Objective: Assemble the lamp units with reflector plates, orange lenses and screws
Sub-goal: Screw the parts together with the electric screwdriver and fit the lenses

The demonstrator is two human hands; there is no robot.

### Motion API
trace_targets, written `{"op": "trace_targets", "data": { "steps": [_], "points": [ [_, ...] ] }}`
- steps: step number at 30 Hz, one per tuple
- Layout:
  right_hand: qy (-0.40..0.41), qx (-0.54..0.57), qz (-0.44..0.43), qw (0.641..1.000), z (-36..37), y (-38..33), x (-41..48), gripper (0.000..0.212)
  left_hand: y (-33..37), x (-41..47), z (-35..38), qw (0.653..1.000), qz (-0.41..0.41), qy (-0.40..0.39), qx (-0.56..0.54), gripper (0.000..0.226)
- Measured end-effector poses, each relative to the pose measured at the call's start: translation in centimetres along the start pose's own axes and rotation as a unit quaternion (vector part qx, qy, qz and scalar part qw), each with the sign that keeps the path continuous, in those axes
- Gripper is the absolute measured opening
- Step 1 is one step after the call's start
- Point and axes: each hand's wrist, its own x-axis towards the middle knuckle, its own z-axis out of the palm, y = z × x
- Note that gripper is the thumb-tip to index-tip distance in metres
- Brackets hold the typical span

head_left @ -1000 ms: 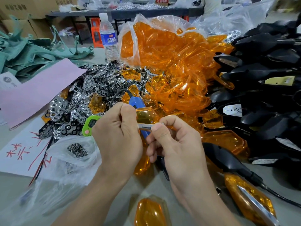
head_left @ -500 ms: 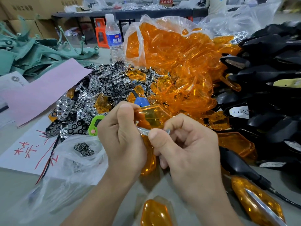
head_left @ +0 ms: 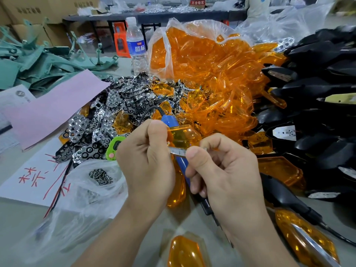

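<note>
Pinching faceted orange lens [head_left: 185,134], chrome strip [head_left: 178,151]

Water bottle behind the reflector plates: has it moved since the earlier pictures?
No. The water bottle still stands just left of the bag of orange lenses, as before; only the camera shifted.

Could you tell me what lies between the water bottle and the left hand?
In the head view, a heap of reflector plates with scattered orange lenses.
</note>
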Motion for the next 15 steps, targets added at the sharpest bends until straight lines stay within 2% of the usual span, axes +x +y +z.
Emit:
{"op": "trace_targets", "data": {
  "steps": [6,11,15],
  "points": [
    [0.014,-0.004,0.027,1.0,-0.29,0.49,-0.02,0.026,-0.04,-0.08,0.0,1.0,-0.007,-0.022,0.015,0.043],
    [0.023,-0.007,0.051,0.998,-0.16,0.69,-0.01,0.023,-0.3,-0.3,0.12,0.998,-0.006,-0.017,0.064,0.034],
    [0.076,-0.089,0.035,0.993,-0.33,0.87,0.19,0.016,-0.36,-0.07,0.59,0.994,0.0,-0.015,0.108,0.037]
  ]
}}
